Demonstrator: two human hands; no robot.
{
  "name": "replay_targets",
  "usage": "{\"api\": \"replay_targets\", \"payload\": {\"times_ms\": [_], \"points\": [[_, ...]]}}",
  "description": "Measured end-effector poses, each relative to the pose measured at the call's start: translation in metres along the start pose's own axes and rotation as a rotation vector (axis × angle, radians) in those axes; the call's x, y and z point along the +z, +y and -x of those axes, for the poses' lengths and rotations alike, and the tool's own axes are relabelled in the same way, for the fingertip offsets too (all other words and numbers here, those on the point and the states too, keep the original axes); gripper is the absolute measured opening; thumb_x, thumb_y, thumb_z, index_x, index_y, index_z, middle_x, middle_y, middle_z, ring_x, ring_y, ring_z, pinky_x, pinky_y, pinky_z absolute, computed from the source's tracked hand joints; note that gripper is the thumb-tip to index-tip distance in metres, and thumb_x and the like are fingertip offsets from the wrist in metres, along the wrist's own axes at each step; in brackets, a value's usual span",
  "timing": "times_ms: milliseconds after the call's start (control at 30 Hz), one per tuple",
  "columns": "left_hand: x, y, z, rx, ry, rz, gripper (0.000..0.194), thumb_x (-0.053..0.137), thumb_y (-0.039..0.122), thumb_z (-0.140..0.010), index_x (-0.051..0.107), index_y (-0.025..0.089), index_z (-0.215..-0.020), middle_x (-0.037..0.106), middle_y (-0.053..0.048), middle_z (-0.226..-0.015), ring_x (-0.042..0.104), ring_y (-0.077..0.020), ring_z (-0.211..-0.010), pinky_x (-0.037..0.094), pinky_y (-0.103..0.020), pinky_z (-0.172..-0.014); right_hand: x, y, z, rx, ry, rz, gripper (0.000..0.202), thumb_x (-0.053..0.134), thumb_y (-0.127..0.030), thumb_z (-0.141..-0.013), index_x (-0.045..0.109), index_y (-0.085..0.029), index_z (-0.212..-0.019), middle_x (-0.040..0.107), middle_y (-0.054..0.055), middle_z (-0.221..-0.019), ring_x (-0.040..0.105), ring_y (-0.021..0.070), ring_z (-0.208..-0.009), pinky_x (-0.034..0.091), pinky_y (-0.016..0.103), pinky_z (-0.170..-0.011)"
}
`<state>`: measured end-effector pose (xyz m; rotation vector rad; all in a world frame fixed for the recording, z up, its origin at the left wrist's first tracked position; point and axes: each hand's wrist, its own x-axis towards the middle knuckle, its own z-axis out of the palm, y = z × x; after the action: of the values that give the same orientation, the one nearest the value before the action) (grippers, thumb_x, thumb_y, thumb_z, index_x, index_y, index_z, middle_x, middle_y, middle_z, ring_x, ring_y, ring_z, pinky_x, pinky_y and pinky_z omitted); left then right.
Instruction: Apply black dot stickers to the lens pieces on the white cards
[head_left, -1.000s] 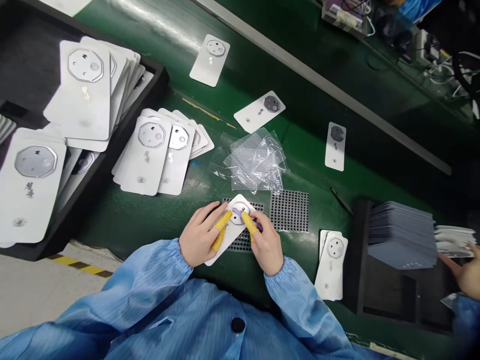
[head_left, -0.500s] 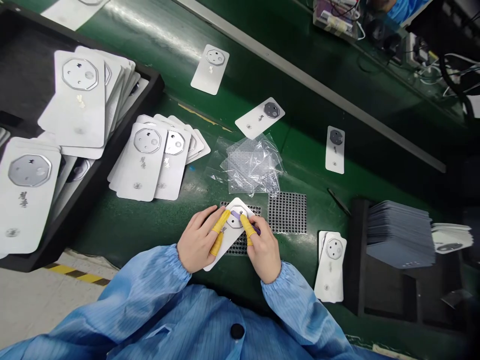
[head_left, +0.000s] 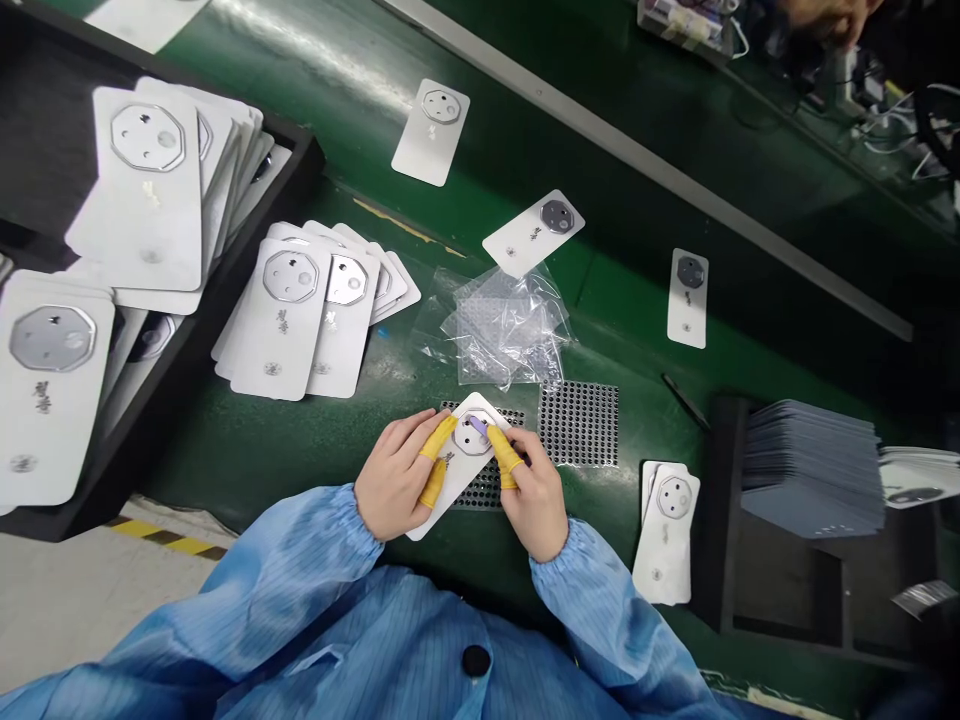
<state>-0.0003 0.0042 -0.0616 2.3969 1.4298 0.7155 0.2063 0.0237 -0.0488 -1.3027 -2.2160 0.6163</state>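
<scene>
My left hand (head_left: 401, 475), with yellow cots on its thumb and index finger, grips the left side of a white panel (head_left: 442, 490) with rounded corners. The panel lies tilted over a sheet of small black dots (head_left: 484, 490) and has an octagonal silver-edged area with round holes near its top. My right hand (head_left: 534, 490), with a yellow cot on the index finger, is closed on a slim purple tool (head_left: 478, 426). Its flat tip lies on the octagonal area. Most of the tool is hidden by the fingers. A second dotted sheet (head_left: 579, 424) lies just right of my right hand.
Clear plastic bags (head_left: 510, 330) lie beyond my hands. Fanned white panels (head_left: 285, 320) are at left, beside a black tray (head_left: 315, 160) holding more. At right are two stacked panels (head_left: 667, 535), black tweezers (head_left: 684, 400) and a box of grey plates (head_left: 814, 470).
The purple tool's tip has shifted slightly right and turned on the panel, with my right hand moving slightly right. My left hand still holds the panel in place.
</scene>
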Motion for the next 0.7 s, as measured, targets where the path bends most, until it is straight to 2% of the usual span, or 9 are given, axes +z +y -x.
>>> {"api": "replay_targets", "payload": {"times_ms": [100,200,367,533,700], "points": [[-0.0002,0.0012,-0.0002,-0.022,-0.008,0.009,0.044,0.048,0.010,-0.077,0.049,0.007,-0.121,0.053,-0.024,-0.131,0.047,-0.0369,-0.121,0.045,-0.052,-0.093,-0.0007,0.0006,0.0003,0.021,-0.007,-0.035,0.060,0.038,0.007,-0.074,0.060,-0.021,-0.122,0.058,0.011,-0.112,0.058,0.0212,-0.101,0.057,0.037,-0.082],[0.0008,0.0018,0.0011,-0.034,-0.013,0.013,0.041,0.049,0.010,-0.077,0.052,0.010,-0.118,0.052,-0.022,-0.132,0.047,-0.0375,-0.122,0.044,-0.053,-0.093,-0.0017,-0.0004,-0.0004,0.017,-0.003,-0.038,0.059,0.038,0.007,-0.074,0.062,-0.020,-0.120,0.058,0.012,-0.111,0.059,0.0220,-0.101,0.057,0.037,-0.080],[0.0009,0.0018,0.0015,-0.010,-0.045,-0.015,0.038,0.052,0.012,-0.075,0.060,0.013,-0.112,0.046,-0.021,-0.139,0.044,-0.0406,-0.123,0.045,-0.057,-0.092,-0.0021,0.0016,-0.0014,0.085,0.018,-0.128,0.060,0.040,0.003,-0.078,0.056,-0.023,-0.129,0.058,0.011,-0.114,0.059,0.0211,-0.105,0.056,0.037,-0.087],[0.0002,0.0023,0.0001,0.051,-0.011,0.029,0.039,0.048,0.003,-0.076,0.054,0.003,-0.115,0.044,-0.027,-0.137,0.035,-0.0384,-0.134,0.044,-0.051,-0.103,-0.0007,0.0036,-0.0004,0.099,-0.007,-0.103,0.058,0.041,0.002,-0.080,0.056,-0.024,-0.129,0.057,0.011,-0.116,0.059,0.0214,-0.104,0.056,0.037,-0.086],[0.0004,0.0038,-0.0003,0.004,0.025,0.067,0.037,0.048,0.002,-0.081,0.048,0.000,-0.118,0.049,-0.028,-0.132,0.040,-0.0344,-0.133,0.046,-0.047,-0.105,-0.0012,0.0032,0.0003,0.082,-0.032,-0.097,0.059,0.040,0.004,-0.079,0.055,-0.023,-0.130,0.056,0.012,-0.115,0.058,0.0222,-0.106,0.055,0.039,-0.087]]}}
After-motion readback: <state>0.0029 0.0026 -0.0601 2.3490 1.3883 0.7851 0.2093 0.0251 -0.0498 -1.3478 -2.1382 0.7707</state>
